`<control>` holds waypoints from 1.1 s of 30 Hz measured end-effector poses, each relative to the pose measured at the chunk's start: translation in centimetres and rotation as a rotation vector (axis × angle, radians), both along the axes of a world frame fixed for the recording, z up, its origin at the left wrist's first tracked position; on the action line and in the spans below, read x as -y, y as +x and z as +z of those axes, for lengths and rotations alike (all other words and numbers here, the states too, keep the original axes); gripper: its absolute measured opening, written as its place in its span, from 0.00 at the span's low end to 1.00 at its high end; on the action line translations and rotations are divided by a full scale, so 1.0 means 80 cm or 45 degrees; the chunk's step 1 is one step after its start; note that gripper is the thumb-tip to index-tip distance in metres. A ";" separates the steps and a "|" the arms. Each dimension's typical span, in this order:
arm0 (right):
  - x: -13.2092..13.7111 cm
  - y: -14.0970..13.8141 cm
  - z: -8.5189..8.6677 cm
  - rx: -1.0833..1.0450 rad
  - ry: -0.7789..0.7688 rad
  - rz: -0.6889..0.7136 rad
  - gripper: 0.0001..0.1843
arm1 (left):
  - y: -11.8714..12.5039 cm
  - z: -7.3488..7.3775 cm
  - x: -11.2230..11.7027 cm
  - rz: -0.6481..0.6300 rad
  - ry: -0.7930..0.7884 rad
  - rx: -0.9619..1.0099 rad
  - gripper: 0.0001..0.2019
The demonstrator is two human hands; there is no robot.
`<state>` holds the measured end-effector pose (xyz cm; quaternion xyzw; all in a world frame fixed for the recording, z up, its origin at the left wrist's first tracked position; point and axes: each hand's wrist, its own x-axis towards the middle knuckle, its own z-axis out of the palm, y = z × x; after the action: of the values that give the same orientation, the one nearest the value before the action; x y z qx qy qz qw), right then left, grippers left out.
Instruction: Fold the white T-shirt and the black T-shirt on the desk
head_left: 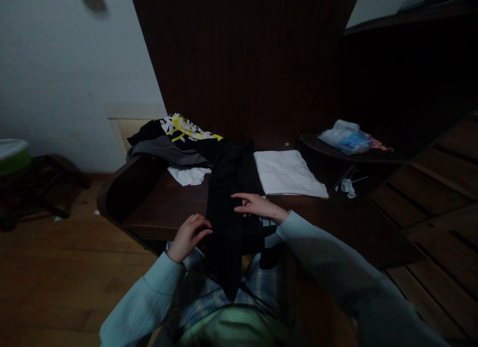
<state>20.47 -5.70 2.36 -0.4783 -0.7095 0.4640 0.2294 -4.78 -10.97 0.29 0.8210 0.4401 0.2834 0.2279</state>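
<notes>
Black garment (224, 202) lies lengthwise across the front of a dark wooden bench (157, 205), its near end hanging over the edge and narrowing to a point above the person's plaid legwear (194, 285). Dim light; folds within the black fabric hard to resolve. Left hand (189, 236) at the garment's left edge, fingers bent, thumb and fingertips slightly parted; cannot tell whether cloth is pinched. Right hand (256, 205) over the garment's right part, palm side down, index finger extended, fingers and thumb spread, nothing seen in its grip. Both forearms in pale sleeves (155, 287). Just right of the garment, beyond the right hand: white cloth (289, 173), folded flat into a rough rectangle. Left of the garment's far end: small crumpled white cloth (188, 176), grey cloth (162, 151) above it, and a black piece with yellow-and-white print (182, 128) heaped on the grey. Farther right, a clear plastic bag (345, 138) with blue marking sits on a rounded shelf (315, 144). Behind: dark upright panel (246, 58). Far left: green tub (15, 160) with pale rim, on a dark stand (41, 168); wooden floor (67, 267) below.
</notes>
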 end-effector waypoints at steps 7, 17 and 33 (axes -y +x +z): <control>0.026 -0.001 -0.015 0.115 0.303 -0.066 0.08 | 0.012 0.007 -0.013 0.101 -0.050 0.056 0.08; -0.071 0.010 -0.025 0.259 0.620 -0.325 0.09 | 0.035 0.014 -0.117 0.187 0.086 -0.211 0.06; -0.083 0.006 -0.046 0.502 0.893 -0.290 0.20 | 0.010 0.023 -0.099 -0.138 -0.382 0.070 0.17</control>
<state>20.96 0.96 -1.34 -0.5264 -0.7973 0.0655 0.2880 -4.01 -3.06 2.10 0.7923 0.4263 0.2241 0.3746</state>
